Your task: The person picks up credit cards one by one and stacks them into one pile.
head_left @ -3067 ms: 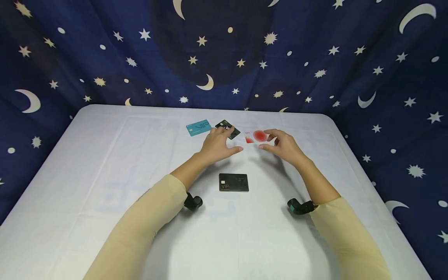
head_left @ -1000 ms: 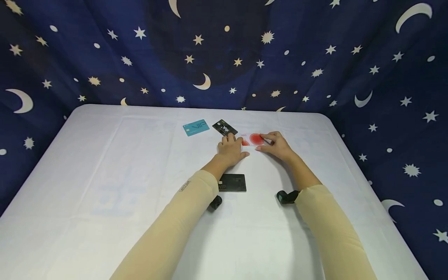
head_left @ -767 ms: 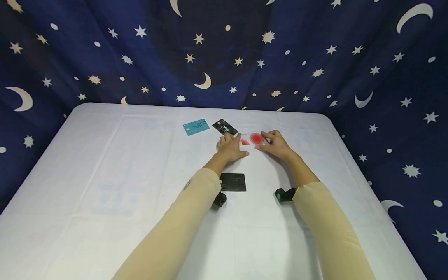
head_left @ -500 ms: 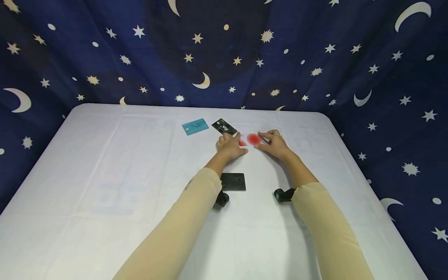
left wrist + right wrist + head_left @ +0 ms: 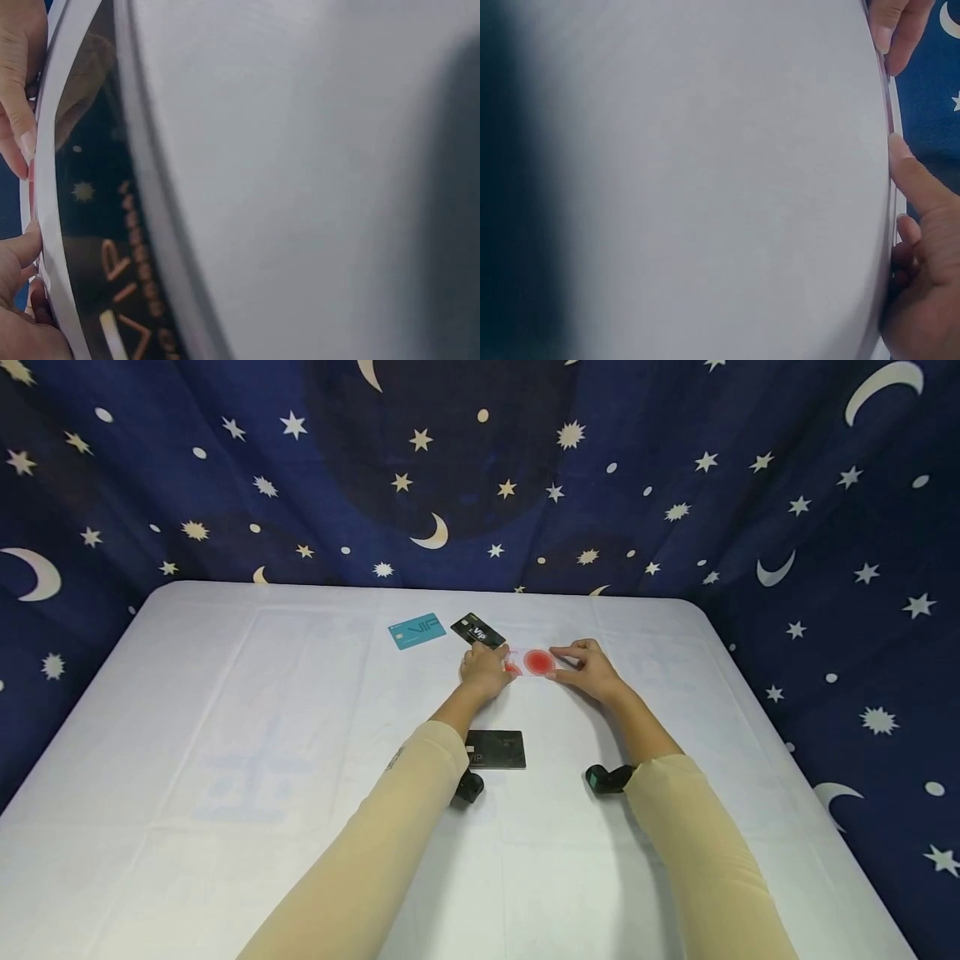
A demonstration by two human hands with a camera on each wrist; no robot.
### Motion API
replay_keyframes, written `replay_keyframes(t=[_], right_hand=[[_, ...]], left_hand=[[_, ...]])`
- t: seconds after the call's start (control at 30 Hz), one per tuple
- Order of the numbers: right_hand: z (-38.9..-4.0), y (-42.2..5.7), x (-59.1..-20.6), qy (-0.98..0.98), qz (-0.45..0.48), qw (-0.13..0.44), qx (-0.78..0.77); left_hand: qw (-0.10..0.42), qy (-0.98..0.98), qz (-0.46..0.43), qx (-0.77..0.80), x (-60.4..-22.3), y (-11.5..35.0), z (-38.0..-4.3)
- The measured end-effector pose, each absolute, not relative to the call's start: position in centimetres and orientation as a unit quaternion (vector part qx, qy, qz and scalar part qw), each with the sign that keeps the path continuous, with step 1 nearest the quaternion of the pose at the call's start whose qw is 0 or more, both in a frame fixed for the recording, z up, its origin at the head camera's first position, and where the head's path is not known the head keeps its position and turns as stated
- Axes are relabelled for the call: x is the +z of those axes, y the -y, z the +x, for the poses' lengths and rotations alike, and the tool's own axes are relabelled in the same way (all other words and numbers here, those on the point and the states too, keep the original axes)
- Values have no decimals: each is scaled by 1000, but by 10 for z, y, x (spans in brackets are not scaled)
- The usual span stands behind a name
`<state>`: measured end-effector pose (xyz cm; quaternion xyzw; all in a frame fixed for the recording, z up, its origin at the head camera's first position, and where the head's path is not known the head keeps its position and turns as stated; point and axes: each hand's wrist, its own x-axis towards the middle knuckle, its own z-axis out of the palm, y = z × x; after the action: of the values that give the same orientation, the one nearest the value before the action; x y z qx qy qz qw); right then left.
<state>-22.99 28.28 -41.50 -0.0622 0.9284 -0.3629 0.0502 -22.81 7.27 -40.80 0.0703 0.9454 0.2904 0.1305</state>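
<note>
A white card with a red disc (image 5: 538,662) lies at the far middle of the table, between both hands in the head view. My left hand (image 5: 483,671) pinches its left end between thumb and index finger. At its right end my right hand (image 5: 588,668) grips it by the thumb and fingers. Just behind the left hand lies a dark VIP card (image 5: 477,630), its lower part overlapped by the fingers. Only a thin red edge of the white card shows in the right wrist view, between the left hand (image 5: 904,30) and the right hand (image 5: 930,277).
A teal VIP card (image 5: 417,631) lies at the back left. Closer to me is a black VIP card (image 5: 498,749), partly covered by the left forearm and large in the left wrist view. The white tabletop (image 5: 262,718) ends at a dark starry curtain (image 5: 637,468).
The left hand has come from over the dark VIP card to the white card's left end, its thumb closing in lately. The white card has slid slightly left with the right hand.
</note>
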Motion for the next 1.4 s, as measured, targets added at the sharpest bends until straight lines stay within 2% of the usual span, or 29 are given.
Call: replay_keyframes(t=[0.8, 1.4], right_hand=[[-230, -280, -420, -890, -74, 35, -449], [-224, -274, -414, -900, -69, 19, -430]], left_hand=[[79, -911, 70, 398, -412, -66, -225], [81, -879, 94, 459, -416, -57, -228]])
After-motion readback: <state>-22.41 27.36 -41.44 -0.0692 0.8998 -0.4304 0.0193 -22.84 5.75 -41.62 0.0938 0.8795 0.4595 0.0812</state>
